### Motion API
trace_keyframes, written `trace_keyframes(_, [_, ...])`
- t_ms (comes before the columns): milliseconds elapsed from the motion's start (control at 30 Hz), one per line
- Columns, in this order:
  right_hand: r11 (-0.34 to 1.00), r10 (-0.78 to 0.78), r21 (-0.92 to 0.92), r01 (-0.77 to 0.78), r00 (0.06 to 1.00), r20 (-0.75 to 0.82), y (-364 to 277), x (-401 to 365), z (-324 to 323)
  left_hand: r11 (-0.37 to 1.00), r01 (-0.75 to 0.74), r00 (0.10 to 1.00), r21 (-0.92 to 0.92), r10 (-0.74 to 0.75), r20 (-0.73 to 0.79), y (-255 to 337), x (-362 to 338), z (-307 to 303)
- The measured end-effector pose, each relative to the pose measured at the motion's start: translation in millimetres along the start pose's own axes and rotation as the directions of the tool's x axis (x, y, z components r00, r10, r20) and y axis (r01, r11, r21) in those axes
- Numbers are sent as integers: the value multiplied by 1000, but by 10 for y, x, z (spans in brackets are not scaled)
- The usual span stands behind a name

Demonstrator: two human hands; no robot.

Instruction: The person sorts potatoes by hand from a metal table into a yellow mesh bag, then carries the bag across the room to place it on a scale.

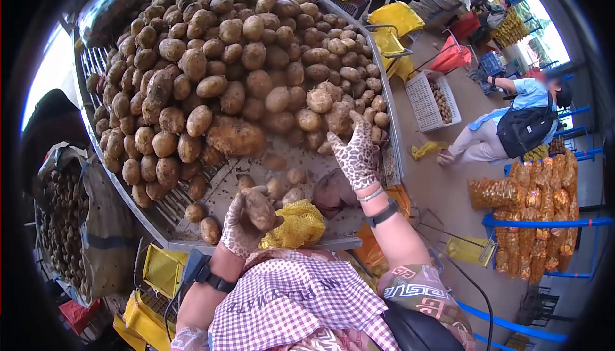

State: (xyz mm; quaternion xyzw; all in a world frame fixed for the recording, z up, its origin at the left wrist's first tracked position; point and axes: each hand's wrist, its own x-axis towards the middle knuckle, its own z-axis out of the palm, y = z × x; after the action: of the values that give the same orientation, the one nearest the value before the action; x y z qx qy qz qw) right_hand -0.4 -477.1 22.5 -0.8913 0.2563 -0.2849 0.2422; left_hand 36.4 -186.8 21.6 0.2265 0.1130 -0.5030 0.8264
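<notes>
The potato sits in the left hand, between 7 and 8 o'clock from mid-view, above the near edge of the counter. It looks firm, moderately heavy and dry with soil, likely to bruise if dropped; its broad middle suits a palm grip. The left fingers curl round it. The right hand, at 4 o'clock from the potato pile, spreads wide beside the potatoes; contact is unclear.

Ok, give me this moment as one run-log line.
left hand: holding potato | right hand: open, beside potato pile | yellow net bag: at table edge
</notes>
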Motion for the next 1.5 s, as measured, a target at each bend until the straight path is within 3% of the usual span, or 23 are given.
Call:
trace_keyframes(100, [970,15,-237,50,965,263,377,301,259,976,134,988,-171,-119,96,-1,82,-109])
trace_keyframes(133, [970,25,-239,50,953,301,419,348,317,980,131,990,-147,-138,-36,-24,89,-77])
trace_keyframes(233, [970,59,-242,31,933,355,460,413,340,960,197,979,-201,-203,-8,-47,99,-173])
trace_keyframes(300, [991,131,-52,-121,950,283,547,373,320,959,185,982,-215,-191,-4,-46,81,-234])
trace_keyframes(333, [966,129,190,-174,965,228,668,318,356,940,197,980,-278,-193,40,-21,64,-232])
trace_keyframes(367, [824,195,488,-286,954,229,796,237,367,917,208,978,-340,-190,86,0,62,-235])
trace_keyframes(400, [438,245,747,-501,865,437,738,163,243,905,218,973,-365,-171,158,3,50,-257])
trace_keyframes(433, [-64,191,776,-628,755,627,643,39,85,900,231,970,-369,-187,153,-4,30,-268])
trace_keyframes(500, [-613,-19,474,-632,612,791,544,-152,-8,903,266,963,-338,-230,144,8,60,-259])
trace_keyframes(567, [-596,-30,487,-638,624,781,526,-245,26,901,268,957,-340,-210,199,-35,72,-221])
trace_keyframes(667, [-726,-174,353,-590,655,735,248,-341,-64,892,318,940,-321,-251,233,-20,65,-181])
trace_keyframes(800, [-697,-167,397,-597,673,720,296,-405,-107,914,294,952,-280,-254,170,16,45,-179])
trace_keyframes(867, [-730,48,426,-534,582,812,381,-441,-95,891,313,944,-329,-253,213,57,34,-161])
trace_keyframes(900, [-732,45,420,-537,576,816,317,-459,-113,891,309,946,-333,-250,207,66,30,-131])
trace_keyframes(967, [-244,152,783,-572,775,614,49,-466,-205,896,318,944,-311,-269,192,65,52,-32])
trace_keyframes(1033, [-247,85,755,-607,763,641,-102,-463,-251,908,318,944,-273,-278,176,52,102,-55])
trace_keyframes(1100, [302,-27,850,-432,887,460,-181,-474,-196,911,354,921,-211,-300,249,40,185,-82])
trace_keyframes(1133, [561,-90,765,-317,895,438,-206,-438,-212,907,364,914,-209,-305,269,44,218,-73])
trace_keyframes(1300, [724,-230,649,-235,804,548,-534,-458,-225,948,314,923,-59,-289,255,73,324,-257])
trace_keyframes(1367, [645,-288,688,-333,728,622,-517,-477,-161,844,524,831,-115,-476,287,34,406,-552])
trace_keyframes(1400, [382,-176,734,-561,736,654,-579,-451,-193,852,493,849,-176,-426,312,27,346,-485])
trace_keyframes(1433, [196,-60,720,-666,724,687,-420,-351,-160,853,491,847,-177,-421,324,33,247,-412])
trace_keyframes(1500, [618,263,596,-512,849,458,-177,-214,52,832,459,888,-312,-414,201,37,-8,-380])
